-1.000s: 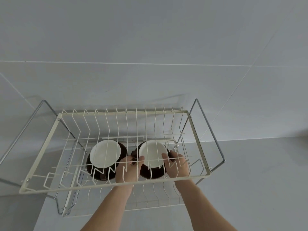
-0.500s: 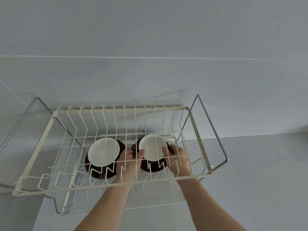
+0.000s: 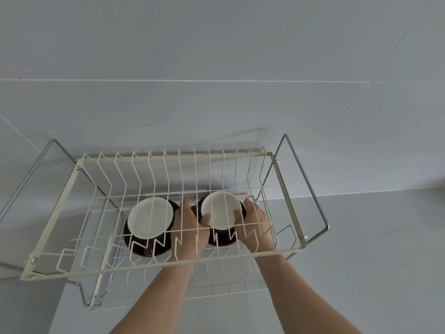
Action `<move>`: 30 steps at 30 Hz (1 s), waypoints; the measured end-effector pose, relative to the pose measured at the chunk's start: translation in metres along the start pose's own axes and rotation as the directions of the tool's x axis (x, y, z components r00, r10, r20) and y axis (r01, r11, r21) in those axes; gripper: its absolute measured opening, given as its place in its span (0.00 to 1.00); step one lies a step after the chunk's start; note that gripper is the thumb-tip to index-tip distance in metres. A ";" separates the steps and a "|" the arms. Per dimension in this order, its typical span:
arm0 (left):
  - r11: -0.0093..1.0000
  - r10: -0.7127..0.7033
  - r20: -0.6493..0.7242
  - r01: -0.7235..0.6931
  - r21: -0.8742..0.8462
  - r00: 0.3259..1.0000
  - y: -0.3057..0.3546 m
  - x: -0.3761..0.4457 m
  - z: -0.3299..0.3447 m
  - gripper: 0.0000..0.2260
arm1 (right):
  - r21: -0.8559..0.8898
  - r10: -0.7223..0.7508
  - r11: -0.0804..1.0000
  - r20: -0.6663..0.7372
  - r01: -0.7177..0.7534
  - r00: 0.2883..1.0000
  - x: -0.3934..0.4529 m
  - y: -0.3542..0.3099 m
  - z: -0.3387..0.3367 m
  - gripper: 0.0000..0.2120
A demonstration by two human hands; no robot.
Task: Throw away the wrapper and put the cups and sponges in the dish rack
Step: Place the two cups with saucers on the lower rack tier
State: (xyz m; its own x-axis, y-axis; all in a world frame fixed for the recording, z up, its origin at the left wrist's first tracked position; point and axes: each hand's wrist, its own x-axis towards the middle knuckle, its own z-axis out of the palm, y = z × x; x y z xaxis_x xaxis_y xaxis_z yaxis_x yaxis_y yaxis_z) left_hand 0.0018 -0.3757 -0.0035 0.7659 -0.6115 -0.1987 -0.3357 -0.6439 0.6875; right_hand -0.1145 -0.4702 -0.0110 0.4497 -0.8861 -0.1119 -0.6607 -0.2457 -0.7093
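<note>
Two brown cups with white insides sit on the lower tier of a cream wire dish rack (image 3: 287,198), seen through its upper tier. The left cup (image 3: 150,218) stands by itself. Around the right cup (image 3: 220,210) both my hands are closed: my left hand (image 3: 190,227) on its left side with the thumb over the rim, my right hand (image 3: 255,222) on its right side with fingers over the rim. Both forearms reach in under the upper tier. No sponges or wrapper are in view.
The rack has chrome side frames (image 3: 305,184) and stands on a grey counter (image 3: 361,249) against a pale tiled wall (image 3: 216,56). The upper tier's wire prongs cross over the cups and my hands.
The right cup, held in both hands, has shifted slightly toward the back of the lower tier. My left thumb now lies over its rim. The left cup has not moved.
</note>
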 end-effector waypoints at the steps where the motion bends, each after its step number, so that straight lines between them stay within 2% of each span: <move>1: 0.998 0.039 0.003 -0.039 0.053 0.999 0.001 -0.001 -0.002 0.32 | -0.053 -0.033 0.998 -0.003 0.033 0.999 0.002 0.004 0.003 0.12; 5: 0.960 0.188 -0.008 -0.182 0.212 0.982 0.001 0.003 -0.006 0.30 | -0.256 -0.139 0.955 0.054 0.148 0.989 0.006 0.006 0.003 0.23; 9: 0.822 0.394 0.017 -0.361 0.440 0.919 -0.003 0.004 -0.010 0.29 | -0.478 -0.285 0.821 0.129 0.311 0.950 0.013 -0.001 -0.002 0.27; 12: 0.684 0.525 0.029 -0.442 0.580 0.850 -0.003 0.006 -0.015 0.29 | -0.572 -0.296 0.761 0.113 0.305 0.949 0.015 -0.003 -0.003 0.29; 15: 0.606 0.556 0.067 -0.459 0.650 0.829 -0.009 0.011 -0.014 0.30 | -0.622 -0.277 0.730 0.110 0.284 0.955 0.016 -0.003 -0.002 0.32; 19: 0.593 0.549 0.089 -0.462 0.660 0.831 -0.011 0.013 -0.013 0.29 | -0.644 -0.298 0.707 0.101 0.290 0.949 0.012 -0.002 -0.005 0.35; 22: 0.595 0.559 0.078 -0.465 0.656 0.826 -0.010 0.011 -0.015 0.29 | -0.632 -0.361 0.701 0.087 0.331 0.929 0.006 0.001 -0.008 0.32; 27: 0.628 0.630 0.012 -0.519 0.580 0.776 -0.015 0.002 -0.018 0.27 | -0.580 -0.420 0.726 0.052 0.370 0.906 -0.007 0.004 -0.011 0.27; 30: 0.631 0.643 -0.017 -0.517 0.579 0.766 -0.020 -0.013 -0.019 0.25 | -0.543 -0.456 0.741 0.024 0.395 0.889 -0.024 0.008 -0.008 0.29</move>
State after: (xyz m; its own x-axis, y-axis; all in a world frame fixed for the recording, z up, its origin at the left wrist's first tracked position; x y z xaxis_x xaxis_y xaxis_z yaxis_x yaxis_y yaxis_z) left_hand 0.0087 -0.3461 -0.0013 0.3798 -0.8744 0.3019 -0.9251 -0.3561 0.1322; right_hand -0.1354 -0.4538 -0.0086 0.7161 -0.6665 0.2072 -0.6383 -0.7455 -0.1920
